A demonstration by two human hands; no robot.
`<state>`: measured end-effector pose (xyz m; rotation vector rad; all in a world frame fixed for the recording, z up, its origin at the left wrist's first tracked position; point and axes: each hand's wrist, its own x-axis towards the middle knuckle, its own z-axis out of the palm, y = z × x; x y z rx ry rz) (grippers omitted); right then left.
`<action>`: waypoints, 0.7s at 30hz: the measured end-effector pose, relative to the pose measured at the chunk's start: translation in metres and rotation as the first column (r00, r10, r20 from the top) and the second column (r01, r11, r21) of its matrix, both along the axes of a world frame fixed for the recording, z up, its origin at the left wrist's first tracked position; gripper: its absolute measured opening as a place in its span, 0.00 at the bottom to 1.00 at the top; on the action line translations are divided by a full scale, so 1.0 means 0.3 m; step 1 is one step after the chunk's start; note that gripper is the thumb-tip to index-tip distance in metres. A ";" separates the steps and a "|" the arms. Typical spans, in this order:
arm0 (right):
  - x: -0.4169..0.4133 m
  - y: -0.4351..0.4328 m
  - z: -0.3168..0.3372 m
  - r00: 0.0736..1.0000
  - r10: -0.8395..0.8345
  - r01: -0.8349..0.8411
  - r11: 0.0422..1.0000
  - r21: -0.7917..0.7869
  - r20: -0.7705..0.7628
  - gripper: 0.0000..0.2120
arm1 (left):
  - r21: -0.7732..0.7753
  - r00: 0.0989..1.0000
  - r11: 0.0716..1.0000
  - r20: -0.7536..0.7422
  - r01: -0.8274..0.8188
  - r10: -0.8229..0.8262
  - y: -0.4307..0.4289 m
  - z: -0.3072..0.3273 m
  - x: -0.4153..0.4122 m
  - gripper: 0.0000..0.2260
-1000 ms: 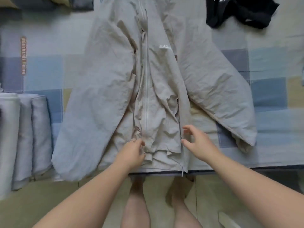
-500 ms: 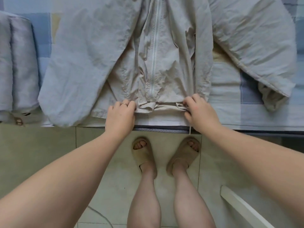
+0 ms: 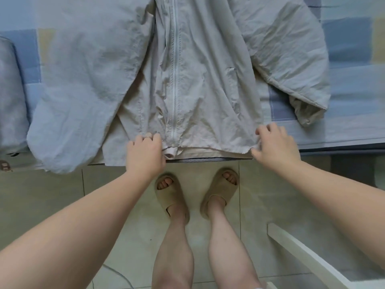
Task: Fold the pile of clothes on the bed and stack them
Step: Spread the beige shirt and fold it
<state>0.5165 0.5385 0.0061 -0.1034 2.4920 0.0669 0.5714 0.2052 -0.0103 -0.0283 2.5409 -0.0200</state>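
The jacket (image 3: pixel 200 84), a light grey zip-front garment, lies front side up on the bed (image 3: pixel 354 84), with its hem along the near edge of the mattress. The white zipper (image 3: pixel 174 80) is closed. It runs from far to near down the middle of the body and ends at the hem, between my two hands. The left sleeve (image 3: pixel 79 90) angles out to the left, and its end hangs over the near edge of the bed. The right sleeve (image 3: pixel 291 59) angles out to the right, and its open cuff (image 3: pixel 308 113) rests on the sheet.

My left hand (image 3: pixel 145 153) is at the hem, just left of the zipper end. Its fingers (image 3: pixel 155 139) are curled down onto the cloth and grip the hem. One of them carries a ring (image 3: pixel 148 138).

My right hand (image 3: pixel 278 147) is at the right corner of the hem. Its fingers are curled over the top of the cloth and the thumb (image 3: pixel 255 152) sits at the hem edge, so the corner is pinched between them.

Folded grey cloth (image 3: pixel 10 94) lies on the bed at the left edge of the view, just beside the left sleeve. I stand on the tiled floor (image 3: pixel 52 190) in tan slippers (image 3: pixel 173 197), toes near the bed edge. A white board (image 3: pixel 308 255) crosses the floor at the near right.
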 end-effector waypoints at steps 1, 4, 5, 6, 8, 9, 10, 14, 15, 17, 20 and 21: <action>-0.001 -0.007 -0.002 0.999 0.013 -0.014 1.000 -0.024 -0.030 0.20 | 0.029 0.997 0.999 -0.064 0.041 -0.040 0.032 -0.005 -0.003 0.17; 0.002 -0.002 -0.036 0.990 0.135 -0.136 0.990 0.039 0.026 0.23 | 0.117 0.980 0.983 -0.159 0.142 -0.123 0.140 -0.022 -0.035 0.27; 0.004 0.008 -0.052 0.983 0.179 -0.181 0.981 0.064 0.042 0.22 | 0.128 0.977 0.978 -0.160 0.165 -0.144 0.178 -0.032 -0.047 0.28; 0.006 0.020 -0.065 0.979 0.203 -0.204 0.977 0.058 0.024 0.18 | 0.129 0.973 0.974 -0.160 0.186 -0.165 0.214 -0.043 -0.057 0.27; 0.014 0.051 -0.073 0.980 0.184 -0.188 0.981 -0.048 -0.074 0.11 | 0.116 0.967 0.970 -0.164 0.215 -0.195 0.276 -0.065 -0.078 0.23; 0.020 0.071 -0.072 0.983 0.137 -0.150 0.983 -0.102 -0.124 0.08 | 0.105 0.965 0.968 -0.160 0.226 -0.208 0.302 -0.071 -0.086 0.21; 0.026 0.096 -0.062 0.987 0.068 -0.088 0.987 -0.136 -0.143 0.06 | 0.101 0.962 0.966 -0.160 0.237 -0.219 0.327 -0.077 -0.093 0.19; 0.053 0.213 -0.027 0.987 -0.157 0.157 0.987 0.035 0.017 0.06 | 0.141 0.950 0.950 -0.187 0.279 -0.252 0.423 -0.080 -0.109 0.08; 0.058 0.231 -0.026 0.975 -0.211 0.205 0.975 0.084 0.076 0.09 | 0.178 0.956 0.945 -0.154 0.275 -0.249 0.446 -0.081 -0.107 0.07; 0.061 0.229 -0.007 0.959 -0.255 0.245 0.965 0.093 0.125 0.11 | 0.263 0.963 0.926 -0.059 0.270 -0.264 0.474 -0.078 -0.098 0.07; 0.071 0.166 0.033 0.994 -0.105 0.106 0.994 -0.010 0.044 0.27 | 0.330 0.968 0.913 -0.017 0.241 -0.249 0.455 -0.038 -0.070 0.10; 0.077 0.128 0.047 0.999 -0.036 0.035 0.997 -0.068 -0.016 0.30 | 0.342 0.981 0.920 -0.024 0.190 -0.194 0.422 -0.013 -0.053 0.10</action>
